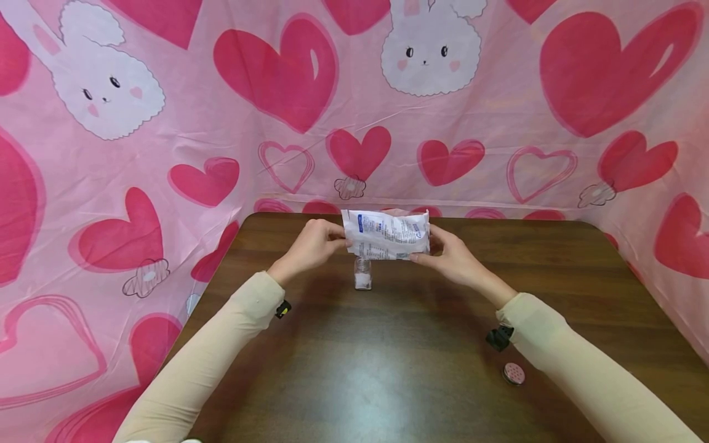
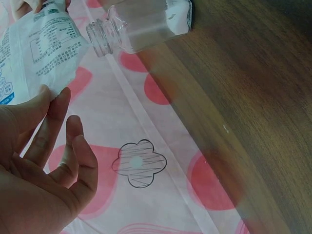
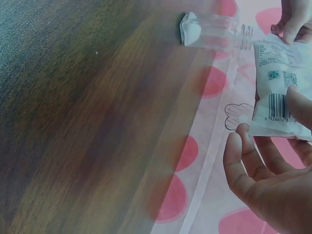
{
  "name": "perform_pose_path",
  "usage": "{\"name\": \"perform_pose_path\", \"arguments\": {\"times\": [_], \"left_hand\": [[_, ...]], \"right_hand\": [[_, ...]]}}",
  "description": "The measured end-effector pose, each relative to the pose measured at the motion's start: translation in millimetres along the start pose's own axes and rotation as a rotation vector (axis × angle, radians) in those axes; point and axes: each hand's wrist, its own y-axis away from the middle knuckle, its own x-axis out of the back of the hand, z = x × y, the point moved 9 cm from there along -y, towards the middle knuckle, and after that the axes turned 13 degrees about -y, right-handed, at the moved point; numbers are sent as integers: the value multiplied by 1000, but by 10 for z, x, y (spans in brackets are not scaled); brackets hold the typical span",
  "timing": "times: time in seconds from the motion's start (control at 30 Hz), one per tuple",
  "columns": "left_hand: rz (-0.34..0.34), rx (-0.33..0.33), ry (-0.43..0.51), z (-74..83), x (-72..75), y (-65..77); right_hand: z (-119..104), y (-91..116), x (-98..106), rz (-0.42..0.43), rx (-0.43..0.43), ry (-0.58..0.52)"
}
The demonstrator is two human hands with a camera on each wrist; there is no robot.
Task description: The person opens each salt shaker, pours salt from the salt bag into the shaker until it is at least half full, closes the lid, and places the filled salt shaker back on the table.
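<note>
Both hands hold a white printed plastic packet (image 1: 386,235) tilted over a small glass bottle (image 1: 362,274). My left hand (image 1: 317,245) pinches one corner of the packet between thumb and forefinger, its other fingers loosely bent in the left wrist view. My right hand (image 1: 455,257) grips the packet's opposite end, thumb on top near the barcode and fingers beneath. The clear bottle (image 2: 151,24) has a bare threaded neck, and a little white material lies at its bottom. The packet's corner is close to the bottle's mouth; whether they touch I cannot tell.
A round pink lid (image 1: 514,373) with small holes lies on the dark wooden table (image 1: 354,369), near the right forearm. Pink cloth (image 1: 354,111) with hearts and rabbits hangs behind and at both sides of the table.
</note>
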Motion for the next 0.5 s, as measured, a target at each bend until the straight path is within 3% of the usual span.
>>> {"name": "perform_pose_path", "arguments": {"times": [0.5], "left_hand": [[6, 0, -10, -10, 7, 14]], "right_hand": [[75, -11, 0, -7, 12, 11]]}}
